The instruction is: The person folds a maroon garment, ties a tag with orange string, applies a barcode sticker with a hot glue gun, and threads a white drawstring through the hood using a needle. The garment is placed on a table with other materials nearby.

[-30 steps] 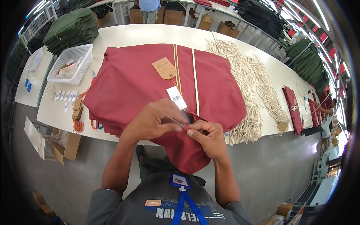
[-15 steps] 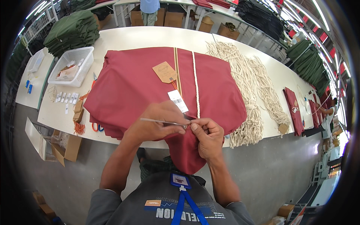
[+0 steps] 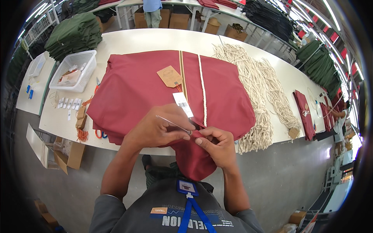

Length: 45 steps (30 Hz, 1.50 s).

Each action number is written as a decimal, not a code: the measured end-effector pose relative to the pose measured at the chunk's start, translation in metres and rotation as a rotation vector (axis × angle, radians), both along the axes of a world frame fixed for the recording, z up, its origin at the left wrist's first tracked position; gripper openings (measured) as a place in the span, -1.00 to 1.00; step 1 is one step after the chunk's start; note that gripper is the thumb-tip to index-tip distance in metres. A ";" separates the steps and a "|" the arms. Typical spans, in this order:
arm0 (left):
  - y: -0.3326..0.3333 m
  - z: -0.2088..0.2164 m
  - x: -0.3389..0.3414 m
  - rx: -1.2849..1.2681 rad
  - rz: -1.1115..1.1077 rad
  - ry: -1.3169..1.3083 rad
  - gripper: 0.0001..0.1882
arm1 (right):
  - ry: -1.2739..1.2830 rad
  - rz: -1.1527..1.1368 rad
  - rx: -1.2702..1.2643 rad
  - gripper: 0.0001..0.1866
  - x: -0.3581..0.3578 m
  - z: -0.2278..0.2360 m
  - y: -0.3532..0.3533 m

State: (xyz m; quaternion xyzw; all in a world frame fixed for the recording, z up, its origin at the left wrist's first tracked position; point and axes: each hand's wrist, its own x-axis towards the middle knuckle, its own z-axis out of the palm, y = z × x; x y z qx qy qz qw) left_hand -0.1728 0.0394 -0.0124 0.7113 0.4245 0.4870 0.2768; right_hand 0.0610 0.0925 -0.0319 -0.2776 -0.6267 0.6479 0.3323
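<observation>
My left hand (image 3: pixel 165 126) is closed on a thin silver metal tool (image 3: pixel 173 123), whose long end sticks up past the thumb; its tip meets the cloth. Beside it, my right hand (image 3: pixel 218 145) pinches the edge of the maroon fabric (image 3: pixel 147 89), and part of that cloth hangs over the table's near edge. A striped band (image 3: pixel 183 73) and a white braided cord (image 3: pixel 202 85) run down the fabric toward my fingers. Just beyond my left hand lie a brown card tag (image 3: pixel 169 77) and a white label (image 3: pixel 182 104). My fingers partly hide the worked spot.
Bundles of cream cord (image 3: pixel 248 101) lie right of the fabric on the white table (image 3: pixel 155 39). At left are a white basket (image 3: pixel 83 79), small white labels (image 3: pixel 70 103), brown tags (image 3: pixel 81 116) and blue-and-orange scissor handles (image 3: pixel 101 134). Folded green cloth (image 3: pixel 74 35) is stacked behind.
The silver tool has tilted, its free end now higher and further right. My right hand has shifted slightly down and right with the pinched fabric edge, away from the left fingertips.
</observation>
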 end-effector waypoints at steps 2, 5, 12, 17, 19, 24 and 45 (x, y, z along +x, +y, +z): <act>0.000 0.001 0.000 -0.003 -0.013 0.013 -0.68 | 0.016 0.035 -0.189 -0.80 0.004 0.000 0.003; 0.001 0.002 0.000 -0.006 -0.021 0.028 -0.70 | 0.024 0.057 -0.342 -0.82 0.006 -0.003 0.007; 0.002 0.005 -0.002 -0.035 -0.034 0.011 -0.71 | 0.165 0.073 -0.442 -0.84 -0.001 -0.014 0.009; 0.003 0.006 -0.003 -0.024 -0.047 0.054 -0.72 | 0.153 0.069 -0.417 -0.84 -0.002 -0.012 0.008; 0.003 0.006 -0.003 -0.019 -0.048 0.060 -0.72 | 0.167 0.056 -0.407 -0.83 -0.003 -0.012 0.007; 0.005 0.004 -0.001 0.010 -0.033 0.074 -0.73 | 0.224 -0.050 -0.331 -0.84 -0.012 -0.020 -0.003; -0.006 0.010 0.011 -0.063 0.074 0.014 -0.78 | -0.185 -0.308 0.783 -0.46 -0.028 0.007 -0.029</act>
